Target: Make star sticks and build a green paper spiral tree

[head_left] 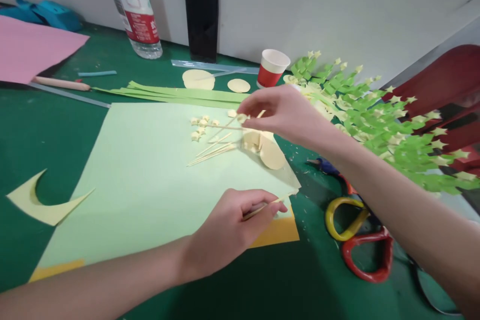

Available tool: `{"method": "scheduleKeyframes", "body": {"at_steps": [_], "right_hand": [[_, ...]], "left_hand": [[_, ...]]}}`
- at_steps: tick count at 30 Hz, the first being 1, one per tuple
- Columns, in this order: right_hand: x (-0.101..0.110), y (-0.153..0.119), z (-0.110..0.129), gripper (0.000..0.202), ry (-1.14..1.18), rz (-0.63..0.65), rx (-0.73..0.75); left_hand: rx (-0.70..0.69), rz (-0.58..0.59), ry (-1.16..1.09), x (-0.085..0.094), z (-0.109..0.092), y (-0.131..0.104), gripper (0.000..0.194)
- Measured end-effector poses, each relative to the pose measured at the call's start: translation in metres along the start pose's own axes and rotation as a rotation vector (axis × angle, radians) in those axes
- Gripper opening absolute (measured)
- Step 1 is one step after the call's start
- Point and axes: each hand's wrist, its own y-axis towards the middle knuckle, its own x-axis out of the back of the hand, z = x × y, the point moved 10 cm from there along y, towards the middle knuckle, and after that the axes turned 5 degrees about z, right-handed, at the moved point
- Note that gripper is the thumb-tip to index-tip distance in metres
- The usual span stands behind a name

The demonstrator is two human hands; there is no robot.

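Observation:
My left hand (234,220) is closed around a thin pale-yellow stick (283,198), which points to the right over the edge of the light green sheet (150,175). Above the far part of that sheet, my right hand (287,112) pinches a small pale-yellow paper piece (242,118), seemingly a folded star. Just left of its fingertips lie several small folded paper stars (198,132). Several more thin sticks (212,154) are spread below them. Beside the sticks, cream paper discs (272,154) rest near the sheet's right edge.
Scissors (347,219) with yellow and red handles lie at right, near green paper sprigs (397,140) topped with stars. At the back stand a paper cup (270,70), a black phone (201,15) and a water bottle (140,20). Green strips (180,94) and a crescent-shaped offcut (48,205) lie around the sheet.

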Motion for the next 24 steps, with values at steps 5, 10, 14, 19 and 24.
{"method": "scheduleKeyframes", "body": {"at_steps": [5, 10, 14, 19, 24], "right_hand": [[0.026, -0.029, -0.021, 0.013, 0.204, -0.163, -0.120], [0.029, -0.041, -0.044, 0.018, 0.464, -0.235, -0.180], [0.027, -0.061, -0.060, 0.014, 0.559, -0.254, -0.273], [0.017, -0.074, -0.061, 0.015, 0.711, -0.188, -0.306], [0.017, -0.102, -0.066, 0.011, 0.777, -0.260, -0.352]], "left_hand": [[-0.039, -0.025, 0.015, 0.002, -0.004, 0.002, 0.032], [-0.055, -0.040, 0.026, 0.004, -0.005, 0.004, 0.033], [-0.055, -0.047, 0.025, 0.004, -0.005, 0.005, 0.032], [-0.032, -0.097, -0.022, 0.006, -0.002, 0.003, 0.030], [-0.040, -0.155, -0.043, 0.011, -0.003, 0.000, 0.026]]}}
